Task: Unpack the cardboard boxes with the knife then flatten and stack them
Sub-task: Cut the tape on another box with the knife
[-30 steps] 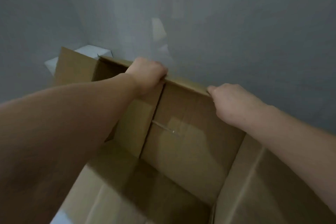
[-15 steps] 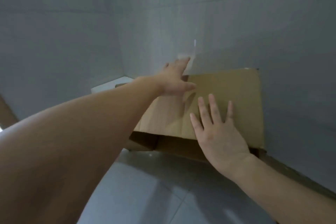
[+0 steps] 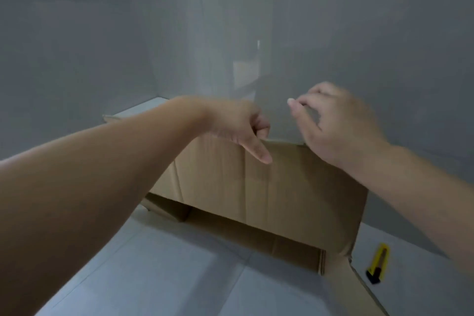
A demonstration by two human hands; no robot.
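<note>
At frame centre the left hand grips the flattened brown cardboard box's top edge, while the right hand, just right, hovers half-curled, empty.

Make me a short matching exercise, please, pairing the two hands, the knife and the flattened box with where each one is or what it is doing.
Things:
1. left hand
2. right hand
3. knife
4. flattened cardboard box

Places or states:
A. lying on the floor tiles at the lower right, touched by neither hand
B. leaning against the grey wall
C. at the box's top edge, thumb pointing down over the cardboard
D. fingers loosely curled above the top edge, holding nothing

Pairs: 1-C, 2-D, 3-A, 4-B
</note>
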